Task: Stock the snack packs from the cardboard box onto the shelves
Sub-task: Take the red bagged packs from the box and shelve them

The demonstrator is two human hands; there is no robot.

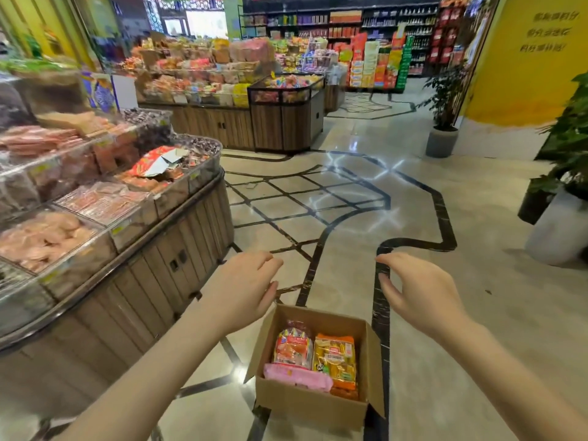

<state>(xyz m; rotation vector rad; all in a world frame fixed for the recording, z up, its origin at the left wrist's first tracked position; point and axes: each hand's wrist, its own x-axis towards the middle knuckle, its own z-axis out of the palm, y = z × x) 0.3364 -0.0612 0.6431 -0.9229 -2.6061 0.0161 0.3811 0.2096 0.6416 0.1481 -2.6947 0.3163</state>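
Note:
An open cardboard box [305,404] stands on the floor at the bottom centre. Inside it lie a red snack pack [293,346], an orange-yellow snack pack [335,358] and a pink pack [297,377]. My left hand [241,291] hovers above the box's far left corner, fingers apart, holding nothing. My right hand [420,291] hovers to the right of the box, fingers spread and curved, also holding nothing. The tiered display shelf [127,262] with clear bins of wrapped snacks runs along the left.
A second snack island [280,122] stands further back, centre. Potted plants in grey [442,141] and white [556,230] pots line the right side by a yellow wall. Tiled floor with dark inlay lines stretches ahead between shelf and plants.

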